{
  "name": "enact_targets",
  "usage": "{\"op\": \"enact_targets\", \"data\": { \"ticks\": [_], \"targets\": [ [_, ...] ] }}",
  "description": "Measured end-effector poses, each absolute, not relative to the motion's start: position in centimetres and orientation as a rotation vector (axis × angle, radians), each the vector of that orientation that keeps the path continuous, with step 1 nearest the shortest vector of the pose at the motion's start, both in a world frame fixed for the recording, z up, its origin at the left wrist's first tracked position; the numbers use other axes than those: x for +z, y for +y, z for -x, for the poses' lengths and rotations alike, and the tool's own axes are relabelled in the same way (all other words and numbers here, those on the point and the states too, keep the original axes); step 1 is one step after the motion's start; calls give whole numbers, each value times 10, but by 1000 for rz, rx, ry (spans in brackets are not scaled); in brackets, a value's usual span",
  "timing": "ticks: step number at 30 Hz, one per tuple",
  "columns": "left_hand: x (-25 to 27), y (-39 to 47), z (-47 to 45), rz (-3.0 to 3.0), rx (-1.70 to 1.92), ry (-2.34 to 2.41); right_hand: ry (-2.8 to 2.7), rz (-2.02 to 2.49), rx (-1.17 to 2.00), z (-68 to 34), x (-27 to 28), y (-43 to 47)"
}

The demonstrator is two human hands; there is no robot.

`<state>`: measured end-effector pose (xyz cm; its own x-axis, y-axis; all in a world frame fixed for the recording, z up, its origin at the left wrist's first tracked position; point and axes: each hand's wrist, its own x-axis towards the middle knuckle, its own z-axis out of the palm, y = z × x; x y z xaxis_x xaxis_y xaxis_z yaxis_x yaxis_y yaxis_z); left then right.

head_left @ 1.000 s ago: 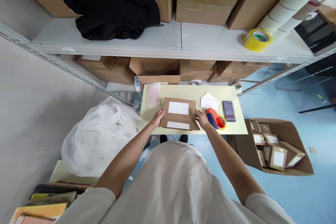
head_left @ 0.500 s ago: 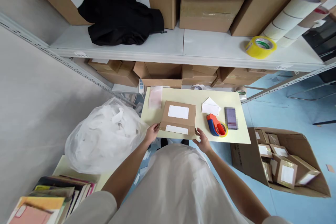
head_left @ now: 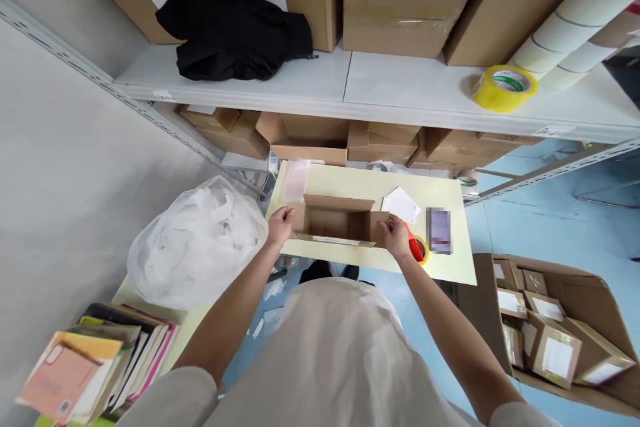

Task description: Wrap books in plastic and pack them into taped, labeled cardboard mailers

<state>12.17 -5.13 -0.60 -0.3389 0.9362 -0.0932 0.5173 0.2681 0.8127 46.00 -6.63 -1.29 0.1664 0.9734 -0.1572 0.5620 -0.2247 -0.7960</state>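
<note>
A small cardboard box [head_left: 337,220] stands with its top open on the pale yellow table [head_left: 345,180], and its inside looks bare. My left hand [head_left: 281,225] pinches the box's left side flap. The right side flap is gripped by my right hand [head_left: 396,236], fingers closed over its edge. Partly behind that hand is a red tape dispenser [head_left: 416,247] with a yellow roll. White paper slips [head_left: 401,203] lie beyond it, beside a phone-like purple object [head_left: 439,230] that is blurred out.
A plastic bag of white scraps [head_left: 195,247] sits left of the table, above stacked books [head_left: 110,353]. On the floor at right stands a large carton [head_left: 590,280] of small parcels. The shelf [head_left: 400,90] carries cartons, yellow tape [head_left: 504,88] and a black garment [head_left: 240,30].
The box had its top flaps folded over with white labels showing; now it is open. Both hands have moved up from its near corners to its side flaps.
</note>
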Motion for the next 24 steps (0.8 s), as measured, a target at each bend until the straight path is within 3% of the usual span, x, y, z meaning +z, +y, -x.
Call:
{"op": "enact_targets", "data": {
  "ticks": [3, 6, 9, 14, 18, 24],
  "targets": [
    [-8, -37, -123, -1298, 924, 2003, -1461, 1912, 799, -455, -12, -63],
    [6, -27, -121, -1510, 897, 2087, -1657, 1962, 421, -450, 0, -59],
    [33, -19, -122, -1974, 617, 2011, -2070, 1922, 245, -445, 23, -51],
    [61, -11, -137, -2091, -54, 1666, -2600, 1910, 466, -429, 57, -38],
    [51, -21, -146, -1891, -59, 1710, -2516, 2278, 569, -414, 58, -46],
    [26, -53, -138, -1875, -40, 1645, -2245, 2136, 754, -410, 17, -82]
  ]
}}
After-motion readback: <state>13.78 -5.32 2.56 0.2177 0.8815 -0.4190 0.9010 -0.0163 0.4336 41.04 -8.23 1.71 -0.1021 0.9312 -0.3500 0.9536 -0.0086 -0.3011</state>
